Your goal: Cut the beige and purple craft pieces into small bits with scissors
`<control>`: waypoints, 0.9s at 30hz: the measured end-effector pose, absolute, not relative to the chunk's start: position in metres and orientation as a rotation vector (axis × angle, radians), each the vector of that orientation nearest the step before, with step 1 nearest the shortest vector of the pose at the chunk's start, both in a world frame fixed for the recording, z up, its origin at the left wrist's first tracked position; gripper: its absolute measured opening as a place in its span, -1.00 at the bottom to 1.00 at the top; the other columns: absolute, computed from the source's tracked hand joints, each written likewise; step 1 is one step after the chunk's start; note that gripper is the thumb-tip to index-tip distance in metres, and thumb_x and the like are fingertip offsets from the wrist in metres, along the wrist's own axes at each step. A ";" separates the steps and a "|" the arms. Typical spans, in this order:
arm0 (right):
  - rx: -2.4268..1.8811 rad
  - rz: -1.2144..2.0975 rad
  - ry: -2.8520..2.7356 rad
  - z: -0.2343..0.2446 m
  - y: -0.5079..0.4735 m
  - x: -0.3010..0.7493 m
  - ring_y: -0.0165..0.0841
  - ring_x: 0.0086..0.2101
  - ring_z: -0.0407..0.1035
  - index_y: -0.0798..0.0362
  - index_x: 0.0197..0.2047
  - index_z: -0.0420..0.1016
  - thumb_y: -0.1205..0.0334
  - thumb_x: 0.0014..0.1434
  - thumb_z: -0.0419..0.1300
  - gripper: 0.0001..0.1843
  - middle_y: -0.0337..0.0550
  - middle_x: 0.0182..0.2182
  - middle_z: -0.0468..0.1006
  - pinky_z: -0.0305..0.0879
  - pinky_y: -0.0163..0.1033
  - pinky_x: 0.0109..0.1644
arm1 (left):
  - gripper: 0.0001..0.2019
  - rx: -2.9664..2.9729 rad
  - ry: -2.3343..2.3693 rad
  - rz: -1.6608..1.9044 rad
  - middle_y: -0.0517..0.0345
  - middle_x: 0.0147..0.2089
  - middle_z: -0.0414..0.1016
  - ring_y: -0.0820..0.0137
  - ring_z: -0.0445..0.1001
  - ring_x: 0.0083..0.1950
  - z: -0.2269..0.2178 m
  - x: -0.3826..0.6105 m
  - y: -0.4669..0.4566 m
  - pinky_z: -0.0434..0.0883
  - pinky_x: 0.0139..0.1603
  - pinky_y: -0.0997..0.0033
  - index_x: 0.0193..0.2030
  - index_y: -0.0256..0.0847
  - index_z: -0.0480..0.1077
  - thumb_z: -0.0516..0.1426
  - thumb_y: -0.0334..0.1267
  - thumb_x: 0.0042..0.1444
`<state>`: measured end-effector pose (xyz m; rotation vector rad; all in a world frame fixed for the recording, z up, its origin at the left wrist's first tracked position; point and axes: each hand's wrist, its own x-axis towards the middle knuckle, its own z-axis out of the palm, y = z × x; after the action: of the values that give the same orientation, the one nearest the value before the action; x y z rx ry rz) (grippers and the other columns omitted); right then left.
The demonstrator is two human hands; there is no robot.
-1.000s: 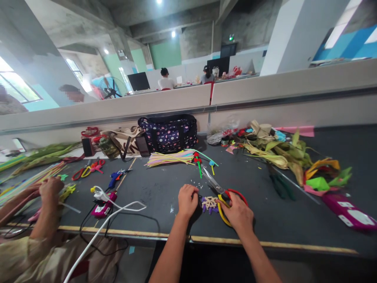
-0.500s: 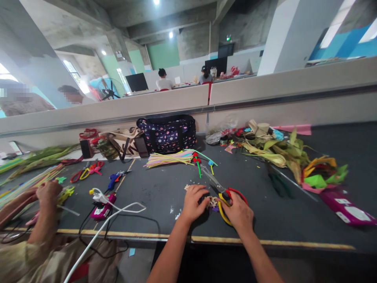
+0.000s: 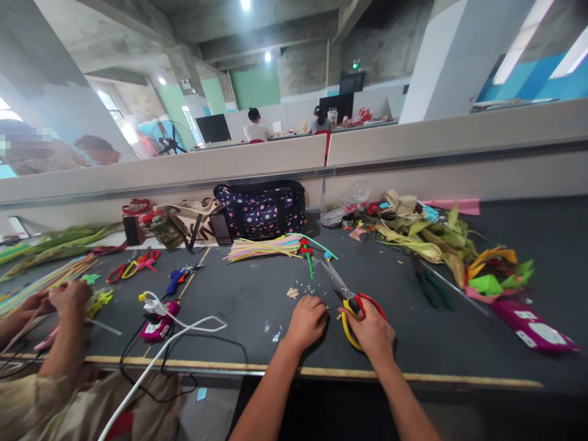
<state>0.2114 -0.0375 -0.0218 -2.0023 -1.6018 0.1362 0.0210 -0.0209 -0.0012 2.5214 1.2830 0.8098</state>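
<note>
On my far end of the head feed, I had the scissors in the grasp of the right hand, whose fingers were wrapped around the red and yellow handles. The blades ran away from those fingers, slanting forward and to the left, with their tips near a blue flower. The left hand was just beside the scissors, on their left and not touching them. I saw it palm down over the dark table, knuckles up and fingers curled in; whatever lay under them was hidden, so I could not tell whether they held anything. A little heap of pale pieces lay just ahead and left of the left fingers, nearer to them than to the right ones. Both forearms reached forward from the near edge.
</note>
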 end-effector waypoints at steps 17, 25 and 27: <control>-2.029 0.216 -1.486 -0.025 -0.037 0.214 -0.24 -0.33 0.44 -0.06 0.08 0.36 -0.36 0.06 0.04 -0.31 -0.14 -0.25 0.57 0.14 -0.25 -0.32 | -0.88 2.541 1.241 0.900 0.03 -0.11 0.47 0.27 0.38 -0.04 0.006 0.046 -0.026 0.31 0.06 0.17 -0.19 -0.14 0.44 0.11 -0.29 0.15; -1.984 0.192 -1.497 -0.026 -0.036 0.214 -0.26 -0.37 0.43 -0.01 0.05 0.40 -0.35 0.08 0.00 -0.32 -0.14 -0.35 0.55 0.12 -0.26 -0.36 | -0.87 2.634 1.408 0.771 0.05 -0.31 0.39 0.26 0.35 -0.16 0.002 0.025 -0.022 0.30 -0.06 0.20 -0.36 -0.16 0.42 0.08 -0.41 0.14; -1.979 0.212 -1.483 -0.026 -0.036 0.214 -0.27 -0.38 0.42 -0.02 0.03 0.40 -0.38 0.06 0.01 -0.30 -0.15 -0.36 0.54 0.13 -0.26 -0.37 | -0.85 2.511 1.437 0.873 0.06 -0.30 0.40 0.28 0.35 -0.16 0.011 0.011 -0.025 0.30 -0.09 0.24 -0.33 -0.15 0.44 0.06 -0.40 0.16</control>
<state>0.2145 -0.0358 -0.0259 -1.9788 -1.4826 0.2121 0.0111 -0.0252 0.0112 2.5110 1.4370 0.8725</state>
